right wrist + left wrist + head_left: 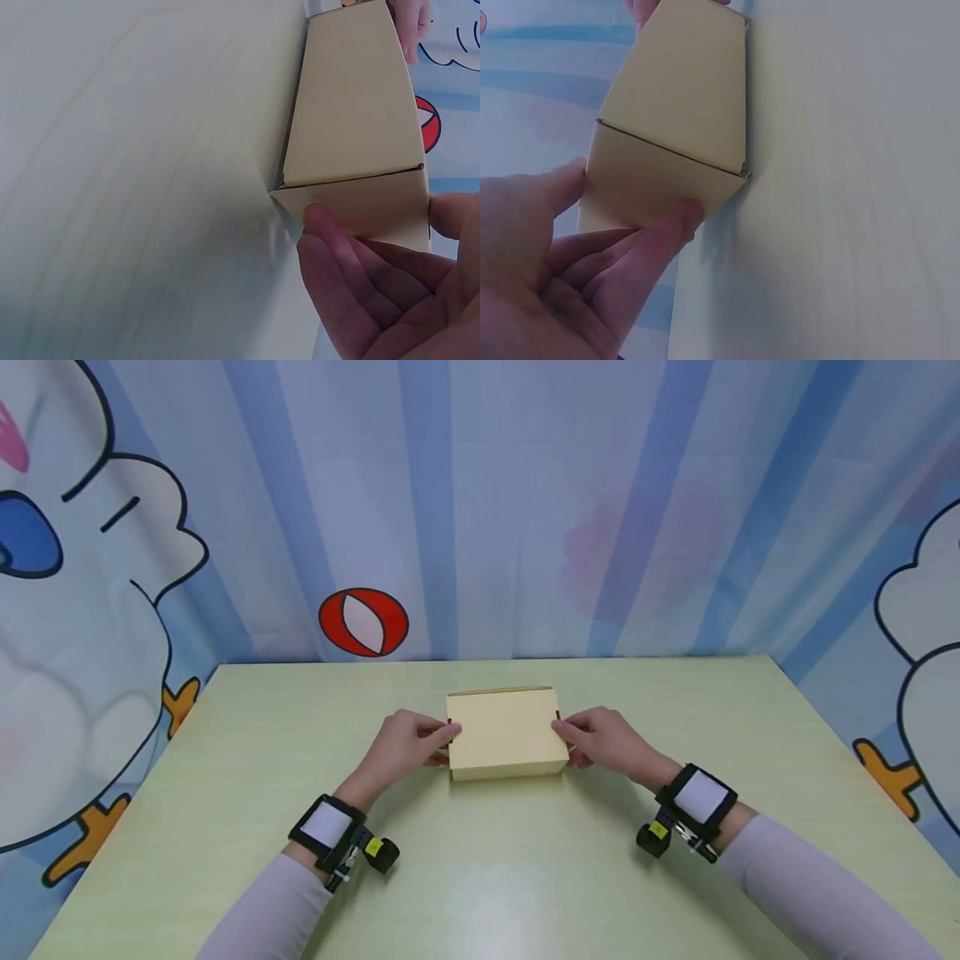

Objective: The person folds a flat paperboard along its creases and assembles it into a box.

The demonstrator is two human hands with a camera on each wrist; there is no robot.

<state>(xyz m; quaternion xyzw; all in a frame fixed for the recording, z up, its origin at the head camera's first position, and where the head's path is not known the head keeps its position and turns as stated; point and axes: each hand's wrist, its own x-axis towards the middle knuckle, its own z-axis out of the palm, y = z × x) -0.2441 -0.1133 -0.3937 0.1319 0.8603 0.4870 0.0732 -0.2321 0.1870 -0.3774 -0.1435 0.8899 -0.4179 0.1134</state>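
A small closed cardboard box (pixel 506 731), plain tan, is at the middle of the table between both hands. At its left end, the left hand (pixel 408 742) holds it with the thumb on the top edge and the fingers against the side panel. The right hand (pixel 606 742) grips the opposite end in a matching way. From the left wrist view, the fingertips (pixel 690 214) press on the end panel of the box (pixel 682 82). In the right wrist view, the fingers (pixel 319 217) touch the other end panel of the box (pixel 356 97).
The pale green table (pixel 510 877) has its far edge just behind the box. A blue striped curtain (pixel 495 510) with cartoon figures hangs behind and along both sides. Each wrist wears a black strap with a small camera (pixel 382 854).
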